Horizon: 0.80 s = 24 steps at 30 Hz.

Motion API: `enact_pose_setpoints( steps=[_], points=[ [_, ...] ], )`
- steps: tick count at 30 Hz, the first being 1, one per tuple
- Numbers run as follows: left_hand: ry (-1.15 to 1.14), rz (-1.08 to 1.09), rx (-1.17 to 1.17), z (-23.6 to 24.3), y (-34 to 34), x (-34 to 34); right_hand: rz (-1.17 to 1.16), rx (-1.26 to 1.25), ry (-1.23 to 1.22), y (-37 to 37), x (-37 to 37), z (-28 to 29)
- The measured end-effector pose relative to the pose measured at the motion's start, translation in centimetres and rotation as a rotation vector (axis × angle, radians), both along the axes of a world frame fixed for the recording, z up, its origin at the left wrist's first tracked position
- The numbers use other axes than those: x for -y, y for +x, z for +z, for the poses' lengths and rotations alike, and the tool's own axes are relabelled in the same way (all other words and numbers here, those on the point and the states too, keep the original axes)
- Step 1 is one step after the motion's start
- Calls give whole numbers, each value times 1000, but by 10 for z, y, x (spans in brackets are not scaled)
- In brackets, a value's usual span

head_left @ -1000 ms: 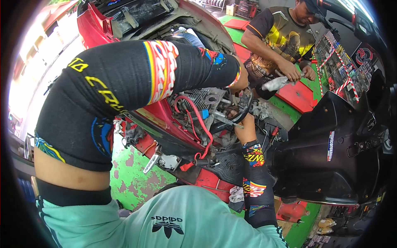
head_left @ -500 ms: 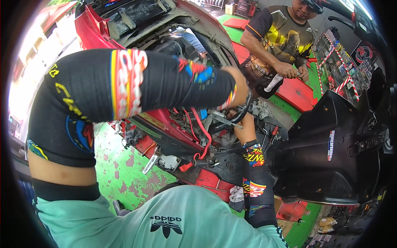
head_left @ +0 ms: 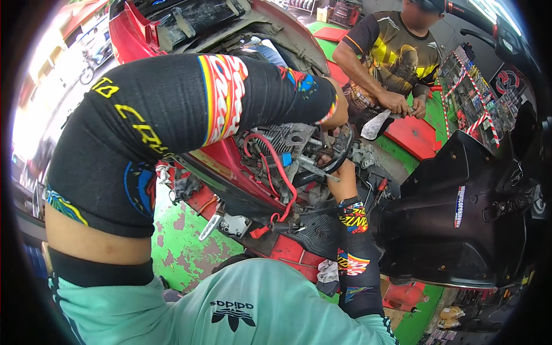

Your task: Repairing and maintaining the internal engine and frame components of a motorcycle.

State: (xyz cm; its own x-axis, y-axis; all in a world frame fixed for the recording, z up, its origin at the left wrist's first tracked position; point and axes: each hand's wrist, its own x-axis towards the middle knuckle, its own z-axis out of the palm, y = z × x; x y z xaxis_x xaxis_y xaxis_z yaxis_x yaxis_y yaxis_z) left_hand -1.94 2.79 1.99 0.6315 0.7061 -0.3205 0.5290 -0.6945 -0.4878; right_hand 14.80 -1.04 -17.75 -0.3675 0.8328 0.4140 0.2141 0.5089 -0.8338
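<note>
My left hand, below a black patterned arm sleeve, reaches over the opened scooter to a curved black hose; its fingers are mostly hidden. My right hand comes up from below, fingers curled among parts beside a metal cylinder; what they hold is unclear. Around them are the finned engine, looped red hoses, a blue part and metal fittings. The red body panel lies behind my left forearm.
A co-worker holds a whitish cloth at upper right. A large black body panel fills the right. Removed parts lie below on red boards over green floor. A display shelf stands behind; a motorcycle shows outside at left.
My left arm shifted left and down half a second ago and is back up and to the right now. My right hand stays among the parts. The co-worker's hands moved slightly around the cloth.
</note>
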Motion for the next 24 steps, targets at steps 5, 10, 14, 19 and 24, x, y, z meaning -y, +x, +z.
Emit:
enact_pose_setpoints(
  steps=[5,10,14,19,24],
  points=[
    [-7,-243,4,-13,1,-33,-2,43,23,1,-1,-2],
    [65,-401,75,-11,3,-32,7,-17,13,1,-2,-1],
    [142,-276,50,3,-2,8,6,38,5,2,-1,2],
    [-192,278,4,-4,28,78,-2,12,36,4,1,7],
    [-336,501,-22,-5,39,71,39,37,167,3,1,10]
  ],
)
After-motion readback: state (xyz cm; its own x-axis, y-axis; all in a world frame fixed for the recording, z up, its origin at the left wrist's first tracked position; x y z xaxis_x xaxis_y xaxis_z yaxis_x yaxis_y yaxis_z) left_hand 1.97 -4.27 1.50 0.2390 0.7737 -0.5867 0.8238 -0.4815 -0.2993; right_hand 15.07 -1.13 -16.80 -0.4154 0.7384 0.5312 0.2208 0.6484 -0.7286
